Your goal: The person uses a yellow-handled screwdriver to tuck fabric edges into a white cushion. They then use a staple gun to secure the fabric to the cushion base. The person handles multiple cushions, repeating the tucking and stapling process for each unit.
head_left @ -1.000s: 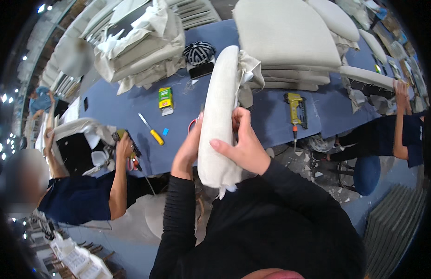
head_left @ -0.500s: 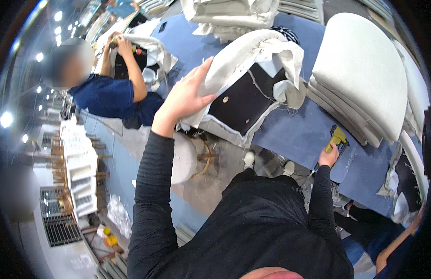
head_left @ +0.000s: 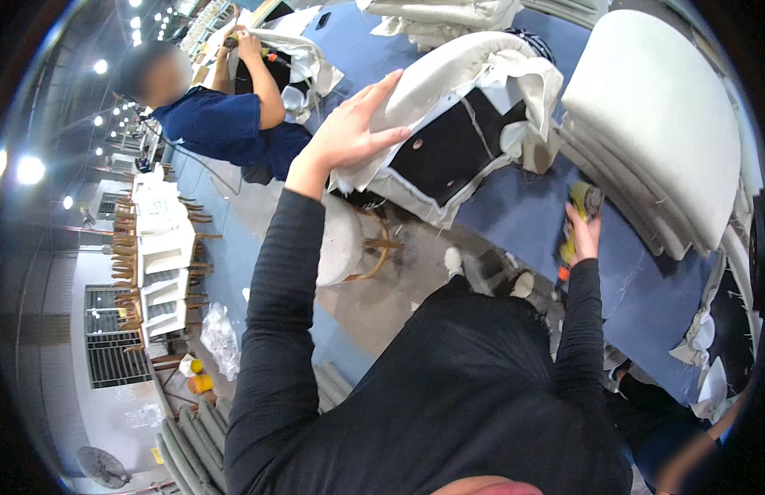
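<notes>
An upholstered chair part (head_left: 469,62) in off-white fabric lies on the blue-covered table, its black backing (head_left: 448,148) facing up and loose cloth (head_left: 541,78) bunched at its right end. Against its left edge lies my left hand (head_left: 349,132), fingers stretched and thumb apart, gripping nothing. My right hand (head_left: 586,237) is wrapped round a yellow-green staple gun (head_left: 582,198), over the table to the right of the chair part. The gun's nose is blurred, and it does not touch the chair part.
A stack of pale upholstered panels (head_left: 655,115) stands on the blue table (head_left: 646,289) at right, with more padded pieces (head_left: 444,16) at the far side. A co-worker (head_left: 213,120) works at left. A round stool (head_left: 341,243) stands below the table's edge. Another person's arm (head_left: 688,462) shows lower right.
My right hand has lifted and turned the staple gun, bringing it nearer the chair part. My left hand stays at the chair part's edge. The whole view has shifted slightly.
</notes>
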Demonstrator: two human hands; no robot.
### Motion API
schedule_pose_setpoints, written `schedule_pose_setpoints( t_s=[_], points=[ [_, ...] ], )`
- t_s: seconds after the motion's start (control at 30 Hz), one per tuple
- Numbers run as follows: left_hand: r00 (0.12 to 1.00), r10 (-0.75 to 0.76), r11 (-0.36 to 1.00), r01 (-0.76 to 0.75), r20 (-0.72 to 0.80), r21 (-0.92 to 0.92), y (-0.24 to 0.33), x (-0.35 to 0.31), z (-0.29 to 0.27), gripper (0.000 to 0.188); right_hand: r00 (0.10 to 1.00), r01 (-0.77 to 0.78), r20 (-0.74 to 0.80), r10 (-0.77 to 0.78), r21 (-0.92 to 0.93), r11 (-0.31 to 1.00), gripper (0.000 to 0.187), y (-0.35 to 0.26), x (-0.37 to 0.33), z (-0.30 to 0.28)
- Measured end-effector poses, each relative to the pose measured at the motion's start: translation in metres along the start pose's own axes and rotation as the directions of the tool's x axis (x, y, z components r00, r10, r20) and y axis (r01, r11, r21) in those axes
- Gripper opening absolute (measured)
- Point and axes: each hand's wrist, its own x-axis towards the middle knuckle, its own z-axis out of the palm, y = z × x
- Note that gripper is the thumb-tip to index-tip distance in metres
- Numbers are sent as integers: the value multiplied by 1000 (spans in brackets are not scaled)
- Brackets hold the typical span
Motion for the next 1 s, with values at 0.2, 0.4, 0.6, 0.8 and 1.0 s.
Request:
schedule_pose_setpoints(
  t_s=[0.2, 0.4, 0.6, 0.8, 1.0],
  points=[
    [980, -200, 933, 191, 2, -306, -35, 22, 2, 80, 665, 636, 493, -562, 22, 772, 44, -122, -104, 194],
    [834, -514, 766, 551, 200, -332, -47, 44, 0, 82, 684, 706, 402, -609, -157, 691, 49, -112, -119, 263],
    [988, -147, 976, 152, 49, -157, -53, 29, 10, 71, 684, 688, 488, -542, -183, 702, 53, -120, -118, 270],
    [985, 7, 997, -21, 172, 77, -31, 38, -6, 68, 625, 723, 481, -614, -62, 688, 50, -130, -115, 264],
    [981, -161, 979, 173, 106, -111, -46, 51, 8, 67, 648, 716, 468, -601, -105, 690, 39, -134, -109, 264]
  ],
)
